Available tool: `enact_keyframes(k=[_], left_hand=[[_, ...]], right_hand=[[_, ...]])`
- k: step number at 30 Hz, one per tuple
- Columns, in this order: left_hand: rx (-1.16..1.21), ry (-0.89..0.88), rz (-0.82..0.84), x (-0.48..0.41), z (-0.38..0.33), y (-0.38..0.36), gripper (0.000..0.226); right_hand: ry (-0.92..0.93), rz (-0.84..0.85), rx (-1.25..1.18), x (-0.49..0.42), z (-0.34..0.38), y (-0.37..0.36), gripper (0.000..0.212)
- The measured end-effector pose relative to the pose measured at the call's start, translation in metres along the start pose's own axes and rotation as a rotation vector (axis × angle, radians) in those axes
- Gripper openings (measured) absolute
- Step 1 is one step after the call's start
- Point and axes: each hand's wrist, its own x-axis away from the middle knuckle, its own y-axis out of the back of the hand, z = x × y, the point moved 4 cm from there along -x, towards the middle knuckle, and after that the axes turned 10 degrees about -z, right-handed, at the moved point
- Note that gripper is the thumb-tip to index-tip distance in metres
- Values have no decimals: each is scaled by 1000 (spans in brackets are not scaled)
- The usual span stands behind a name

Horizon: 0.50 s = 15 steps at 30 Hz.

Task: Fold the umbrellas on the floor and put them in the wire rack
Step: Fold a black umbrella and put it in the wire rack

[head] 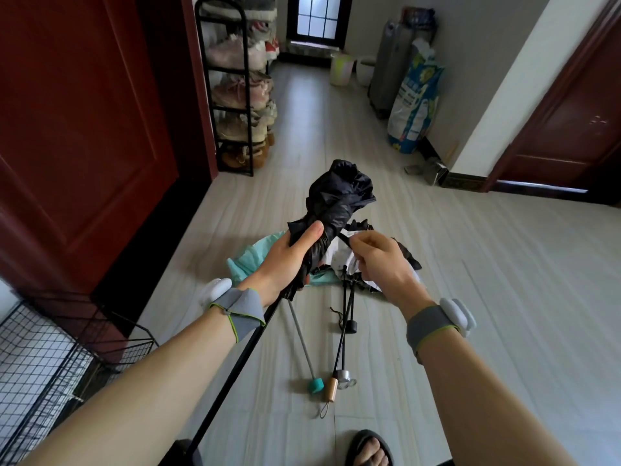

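Note:
My left hand (289, 255) grips the gathered canopy of a black umbrella (341, 193), held up with its shaft running down toward me. My right hand (379, 258) pinches the umbrella's closing strap just right of the canopy. Beneath the hands, several other umbrellas lie on the floor: a teal one (250, 260) with a teal handle (316, 385), a black-and-white one (346, 257), and a wooden handle (331, 388). The black wire rack (67, 351) stands at the lower left, against the door.
A dark red door (77, 129) fills the left side. A black shoe rack (235, 95) full of shoes stands beyond it. Bags and bins (413, 105) line the right wall by another door (571, 122). My sandalled foot (369, 449) is at the bottom.

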Motion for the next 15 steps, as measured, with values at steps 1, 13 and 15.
enact_keyframes(k=[1,13,15], left_hand=[[-3,-4,-18,-2,0,2,39],[10,-3,-78,-11,4,9,42],[25,12,-72,-11,5,10,42]], right_hand=[[17,-7,45,0,-4,0,10],[491,-104,555,6,-4,-15,40],[520,-93,623,8,-4,-20,52]])
